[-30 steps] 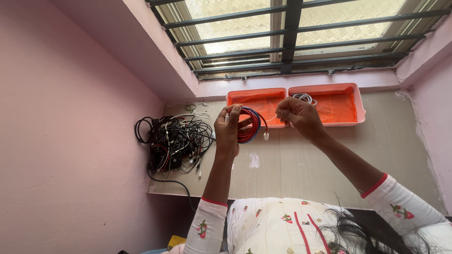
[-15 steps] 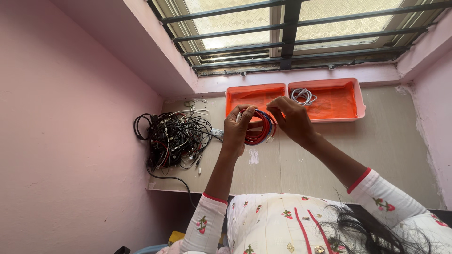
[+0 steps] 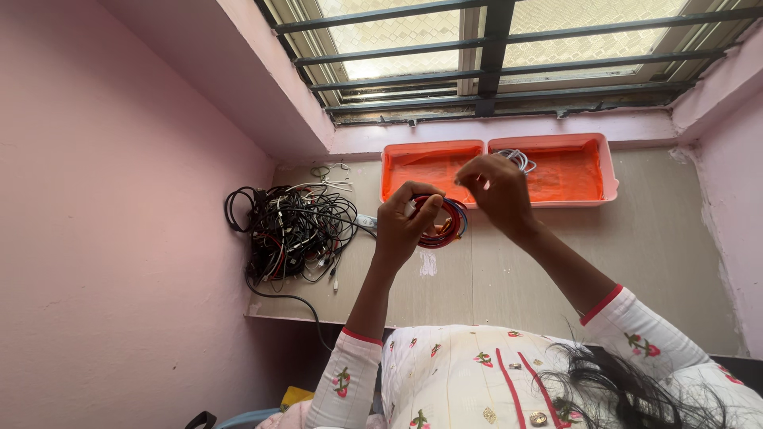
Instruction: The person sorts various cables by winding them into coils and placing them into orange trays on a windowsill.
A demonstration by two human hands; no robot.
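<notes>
My left hand [image 3: 404, 225] grips a coil of red and blue cable [image 3: 446, 224] held above the counter. Just to the right and slightly higher, my right hand [image 3: 497, 189] has its fingers pinched together, seemingly on the cable's loose end, though the end itself is too blurred to make out. Behind the hands stand two orange trays: the left tray [image 3: 427, 161] and the right tray [image 3: 574, 168]. A small coiled white cable [image 3: 520, 160] lies in the right tray, partly hidden by my right hand.
A big tangle of black, white and red cables [image 3: 292, 233] lies at the counter's left end against the pink wall. A few thin loose wires [image 3: 330, 175] sit behind it. A barred window [image 3: 493, 56] runs above the trays. The light counter [image 3: 636, 262] extends right.
My right hand came in to the coil, then lifted up and to the right away from it. My left hand shifted slightly right and lower with the coil.
</notes>
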